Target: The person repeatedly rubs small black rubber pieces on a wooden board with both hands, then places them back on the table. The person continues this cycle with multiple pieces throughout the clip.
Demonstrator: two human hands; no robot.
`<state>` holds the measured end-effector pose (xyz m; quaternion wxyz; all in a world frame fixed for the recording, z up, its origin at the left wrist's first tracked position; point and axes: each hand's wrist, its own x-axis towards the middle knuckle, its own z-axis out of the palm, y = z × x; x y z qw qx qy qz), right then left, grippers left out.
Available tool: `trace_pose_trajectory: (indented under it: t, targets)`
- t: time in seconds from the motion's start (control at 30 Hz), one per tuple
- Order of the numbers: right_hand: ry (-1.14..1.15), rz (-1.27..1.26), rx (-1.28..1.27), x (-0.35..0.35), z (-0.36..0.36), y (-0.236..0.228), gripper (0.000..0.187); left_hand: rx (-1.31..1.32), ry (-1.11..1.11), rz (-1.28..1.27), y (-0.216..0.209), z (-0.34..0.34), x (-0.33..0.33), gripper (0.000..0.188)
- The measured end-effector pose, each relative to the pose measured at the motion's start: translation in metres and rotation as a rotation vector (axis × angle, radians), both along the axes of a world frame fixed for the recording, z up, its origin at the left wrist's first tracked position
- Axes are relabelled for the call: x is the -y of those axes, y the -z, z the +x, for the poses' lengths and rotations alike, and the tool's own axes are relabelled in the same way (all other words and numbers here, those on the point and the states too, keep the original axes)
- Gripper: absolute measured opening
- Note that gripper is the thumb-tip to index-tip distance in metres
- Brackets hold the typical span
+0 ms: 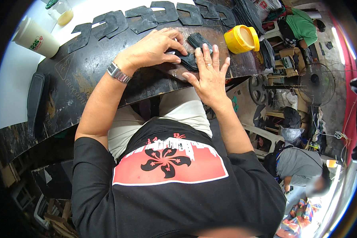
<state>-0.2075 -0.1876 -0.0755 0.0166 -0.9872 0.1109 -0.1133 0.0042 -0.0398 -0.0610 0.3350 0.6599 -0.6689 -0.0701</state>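
Note:
A small stack of black leather-like pieces [189,62] lies on a brown board [174,74] in front of me. My left hand [156,48], with a metal watch on its wrist, curls over the stack's left edge, thumb and forefinger pinched close together there. Part of what lies under its palm is hidden. My right hand [208,75] lies with spread fingers across the right side of the same stack, a ring on one finger. Just beyond, a second small pile of black pieces [198,40] rests on the board, near my right fingertips.
Several black cut shapes [140,20] line the table's far side. An open yellow tub [238,40] of tan paste stands right, beside stacked black sheets [248,18]. At left are a cup [37,39], a jar [60,12] and a black case [37,104]. Two people and a fan [314,79] are rightward.

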Motion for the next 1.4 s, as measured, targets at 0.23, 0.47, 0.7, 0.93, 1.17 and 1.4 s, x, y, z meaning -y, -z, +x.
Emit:
trace_pose_trajectory:
  t: [0.23, 0.47, 0.7, 0.93, 1.17, 1.4]
  targets:
    - [0.066, -0.117, -0.048, -0.025, 0.0, -0.003, 0.099, -0.015, 0.03, -0.015, 0.004, 0.006, 0.005, 0.028]
    - [-0.002, -0.119, -0.015, -0.041, 0.021, -0.001, 0.104, -0.103, -0.053, -0.076, 0.003, 0.003, 0.004, 0.044]
    - [-0.129, -0.126, -0.026, -0.024, 0.033, -0.001, 0.1, -0.233, -0.051, -0.076, 0.003, 0.018, -0.002, 0.054]
    - [-0.195, -0.067, -0.076, -0.016, 0.031, -0.007, 0.082, -0.159, -0.054, -0.115, 0.009, 0.018, 0.002, 0.034]
    - [-0.233, 0.177, -0.054, -0.019, 0.017, -0.012, 0.065, -0.034, -0.074, -0.083, 0.009, 0.004, 0.005, 0.022]
    - [-0.019, 0.814, 0.416, 0.025, -0.011, -0.022, 0.047, 0.113, -0.209, -0.034, 0.0, -0.016, 0.009, 0.018]
